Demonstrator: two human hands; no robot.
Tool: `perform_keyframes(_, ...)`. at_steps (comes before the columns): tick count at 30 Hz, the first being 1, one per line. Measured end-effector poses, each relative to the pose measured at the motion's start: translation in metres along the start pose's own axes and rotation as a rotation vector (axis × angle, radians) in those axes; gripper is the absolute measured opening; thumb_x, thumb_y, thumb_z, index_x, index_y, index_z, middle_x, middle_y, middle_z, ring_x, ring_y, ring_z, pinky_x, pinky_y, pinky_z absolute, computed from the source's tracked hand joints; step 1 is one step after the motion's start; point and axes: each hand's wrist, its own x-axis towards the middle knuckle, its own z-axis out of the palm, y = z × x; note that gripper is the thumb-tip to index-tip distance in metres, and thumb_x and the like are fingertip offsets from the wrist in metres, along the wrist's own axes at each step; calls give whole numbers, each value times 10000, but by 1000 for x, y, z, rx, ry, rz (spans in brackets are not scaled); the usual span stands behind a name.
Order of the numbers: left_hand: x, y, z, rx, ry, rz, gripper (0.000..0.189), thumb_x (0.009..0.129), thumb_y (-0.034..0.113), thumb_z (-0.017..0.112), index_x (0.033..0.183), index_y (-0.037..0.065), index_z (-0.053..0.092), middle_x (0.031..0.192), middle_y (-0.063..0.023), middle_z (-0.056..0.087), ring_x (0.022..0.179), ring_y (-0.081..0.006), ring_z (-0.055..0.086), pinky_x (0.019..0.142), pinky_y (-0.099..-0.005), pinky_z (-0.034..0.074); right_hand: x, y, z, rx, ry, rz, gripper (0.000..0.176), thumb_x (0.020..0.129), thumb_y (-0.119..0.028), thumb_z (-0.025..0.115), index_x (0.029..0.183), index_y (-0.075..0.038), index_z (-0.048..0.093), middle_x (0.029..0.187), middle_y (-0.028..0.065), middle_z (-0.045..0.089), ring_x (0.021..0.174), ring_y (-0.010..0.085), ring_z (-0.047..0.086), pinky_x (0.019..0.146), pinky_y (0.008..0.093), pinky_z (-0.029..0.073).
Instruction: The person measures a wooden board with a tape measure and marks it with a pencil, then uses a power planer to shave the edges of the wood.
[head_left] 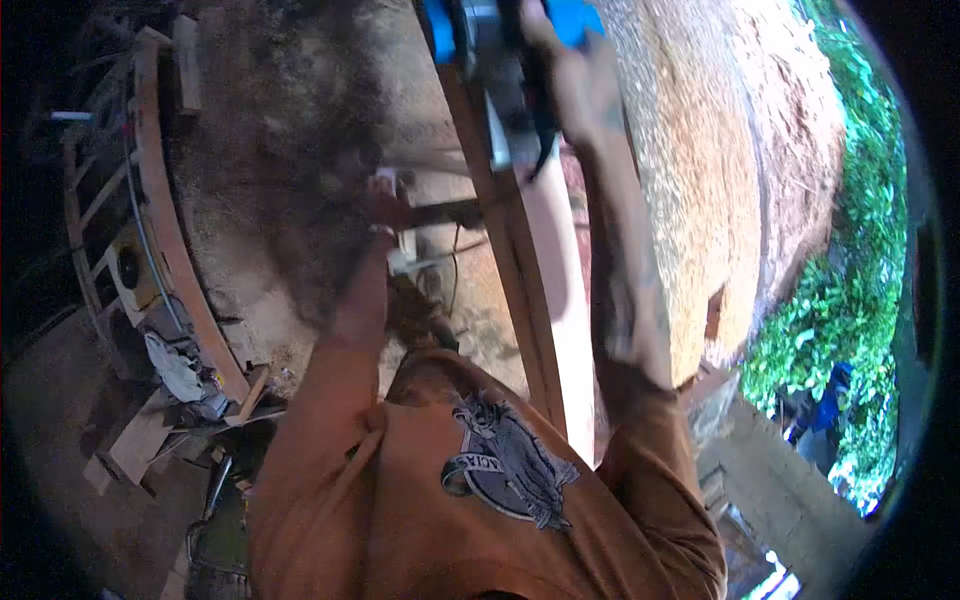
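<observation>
My right hand point(574, 80), blurred at the top of the view, is closed around the handle of a blue and grey power tool that looks like an electric planer point(478, 55). The planer rests on or just over a long wooden beam point(548, 270), which runs from top centre down toward my body. My left hand point(386, 206) is stretched out left of the beam, smeared by motion and in shadow. A small pale patch shows at its fingers; I cannot make out whether it holds anything. A dark bar point(445, 213) lies between that hand and the beam.
Sawdust and shavings cover the ground point(690, 150) on the right, with green plants point(830, 290) beyond. At left are a long curved-looking plank point(165, 220) and a wooden frame point(100, 190). Scrap boards point(140, 435) and a whitish bag point(175, 365) lie lower left.
</observation>
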Motion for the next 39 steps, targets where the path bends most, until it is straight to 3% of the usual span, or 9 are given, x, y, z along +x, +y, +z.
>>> perform_keyframes(1,7,12,-8,-27,-155,-177,382,874,340,627,1119,48,649,1130,-187,659,1079,-403,608,921,-554,481,-51,-1,-22,61,-9,72,368,915,-408,711,940,-42,678,783,29,648,683,124,561,621,307,436)
perform_keyframes(3,17,29,-23,17,-381,-391,345,873,345,633,1069,64,672,1117,-160,680,1095,-374,620,929,-546,482,-169,-2,-67,54,0,236,339,906,-366,731,932,-32,674,747,-14,607,681,97,527,606,288,429)
perform_keyframes(6,20,-22,22,120,-410,-272,333,870,383,618,995,87,708,1130,-140,694,1134,-354,618,949,-537,479,-354,17,-143,30,-19,462,375,864,-385,773,863,-49,608,718,-51,527,674,70,462,570,281,393)
perform_keyframes(9,23,70,-83,207,-330,-309,394,875,445,572,1050,121,712,1173,-140,682,1152,-369,610,967,-534,481,-510,27,-195,30,43,625,505,812,-494,786,840,-22,611,701,-28,542,642,91,468,559,298,402)
perform_keyframes(12,21,15,-26,247,-208,-138,465,881,492,522,1128,143,705,1223,-147,663,1192,-375,594,1001,-527,474,-647,51,-239,-29,48,710,566,794,-550,776,784,-11,604,624,-14,523,590,85,449,513,287,361)
perform_keyframes(14,15,41,-55,291,-307,-187,507,909,525,465,1226,194,681,1321,-130,619,1230,-382,568,1040,-536,438,-690,60,-251,-44,56,707,575,793,-561,773,762,-13,601,612,-7,511,578,90,446,504,294,366)
perform_keyframes(18,28,58,-84,331,-463,-209,554,942,539,397,1316,207,634,1396,-122,576,1279,-368,538,1080,-531,411,-671,63,-251,-28,37,643,589,793,-574,770,749,-13,598,617,-2,511,574,103,453,508,302,381)
perform_keyframes(28,23,52,-73,306,-389,-235,534,926,504,414,1323,219,629,1410,-120,567,1299,-342,538,1085,-523,412,-510,64,-211,74,-35,563,576,814,-550,761,831,5,606,686,0,547,632,108,481,541,295,386)
perform_keyframes(39,11,-8,14,134,-254,-232,379,870,452,571,1001,138,738,1066,-123,702,941,-384,671,816,-518,534,-295,26,-122,105,-48,348,410,923,-387,711,923,16,639,660,-16,563,588,73,493,521,265,375)
